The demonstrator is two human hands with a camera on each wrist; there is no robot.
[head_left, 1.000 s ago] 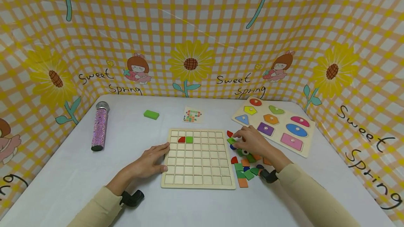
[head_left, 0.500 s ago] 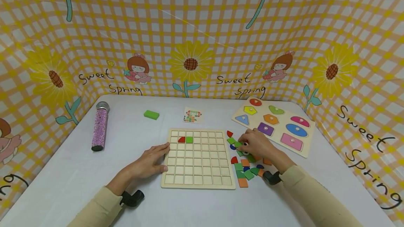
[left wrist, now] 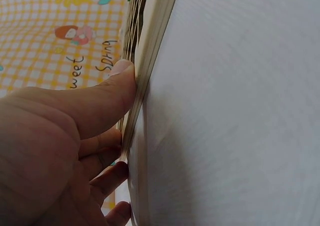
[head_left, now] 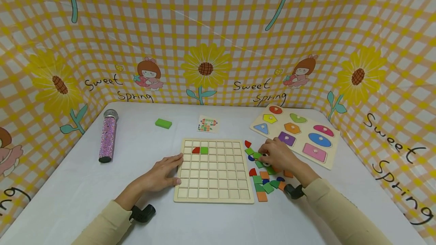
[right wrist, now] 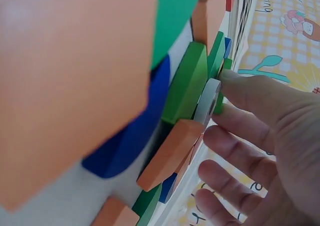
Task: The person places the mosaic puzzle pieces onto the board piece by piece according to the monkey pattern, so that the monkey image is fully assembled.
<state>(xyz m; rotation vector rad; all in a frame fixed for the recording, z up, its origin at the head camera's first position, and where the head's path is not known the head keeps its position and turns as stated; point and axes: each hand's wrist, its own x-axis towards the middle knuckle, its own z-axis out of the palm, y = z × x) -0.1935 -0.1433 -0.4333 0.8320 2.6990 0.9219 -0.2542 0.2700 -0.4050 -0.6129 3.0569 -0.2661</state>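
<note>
My left hand (head_left: 160,175) rests against the left edge of a wooden grid board (head_left: 218,169), thumb and fingertips at its rim. In the left wrist view the thumb (left wrist: 112,88) presses the board's side. A red quarter-circle piece (head_left: 196,150) and a light green square (head_left: 204,150) sit side by side in the board's second row. Over the loose pieces right of the board, my right hand (head_left: 279,156) pinches a light green tile (right wrist: 219,103) between thumb and index finger. Next to that tile is a white round piece (right wrist: 206,104); its other fingers are loosely bent.
Loose orange, green, red and blue pieces, including an orange square (head_left: 262,196), lie along the board's right side. Behind them is a shape puzzle (head_left: 301,154) with knobs. A pattern card (head_left: 208,124), a green block (head_left: 163,123) and a glittery microphone (head_left: 108,139) stand farther back or left.
My right hand has drawn slightly right and back from the upper green tile to another green tile beside the white round piece. My left hand stays at the board's edge.
</note>
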